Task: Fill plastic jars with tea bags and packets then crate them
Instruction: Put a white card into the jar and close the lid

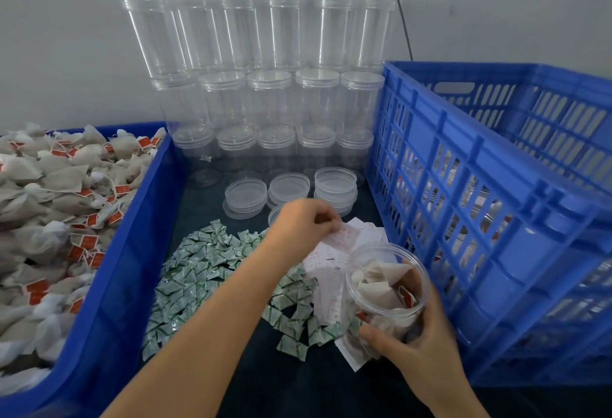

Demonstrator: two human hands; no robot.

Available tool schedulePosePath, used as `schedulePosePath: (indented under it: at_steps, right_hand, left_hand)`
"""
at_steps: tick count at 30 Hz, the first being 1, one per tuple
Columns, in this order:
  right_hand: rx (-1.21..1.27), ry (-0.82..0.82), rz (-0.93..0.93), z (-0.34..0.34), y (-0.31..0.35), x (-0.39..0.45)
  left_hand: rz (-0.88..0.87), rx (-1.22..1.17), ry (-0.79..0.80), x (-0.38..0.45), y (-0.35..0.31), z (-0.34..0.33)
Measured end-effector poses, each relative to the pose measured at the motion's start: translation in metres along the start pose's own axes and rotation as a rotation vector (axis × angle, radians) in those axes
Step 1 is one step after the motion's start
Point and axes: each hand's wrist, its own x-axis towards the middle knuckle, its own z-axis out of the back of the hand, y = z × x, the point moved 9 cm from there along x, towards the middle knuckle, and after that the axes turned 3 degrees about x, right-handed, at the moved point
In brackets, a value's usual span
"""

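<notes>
My right hand [419,338] grips a clear plastic jar [385,285], tilted toward me and partly filled with tea bags. My left hand [306,222] reaches across and pinches a white slip with red print [344,239] at the top of a pile of such slips [326,292]. Green and white packets [205,272] lie spread on the dark table between my arms and the left bin. A blue bin [132,235] at the left is heaped with tea bags [49,205] carrying red tags. The blue slotted crate [490,192] at the right holds filled jars.
Empty clear jars [271,86] are stacked in rows against the grey wall at the back. Several clear lids [288,186] lie in short stacks in front of them. A black cable [400,13] runs down the wall.
</notes>
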Motion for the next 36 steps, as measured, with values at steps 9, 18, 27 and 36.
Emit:
schedulePosePath:
  at_steps: [9, 18, 27, 36]
  right_hand:
    - [0.015, -0.013, -0.047, -0.009, -0.001, 0.008]
    - [0.037, 0.000, -0.148, -0.009, -0.013, 0.005]
    - [0.015, 0.002, -0.205, -0.007, -0.019, 0.003]
    - [-0.015, 0.033, -0.199, -0.012, -0.013, 0.002]
  left_hand:
    - [-0.175, -0.070, 0.094, -0.038, -0.083, 0.049]
    - [-0.201, 0.232, 0.141, -0.060, -0.084, 0.003]
    - [-0.198, 0.344, 0.122, -0.068, -0.076, -0.004]
    - [-0.194, 0.387, 0.113, -0.068, -0.073, -0.006]
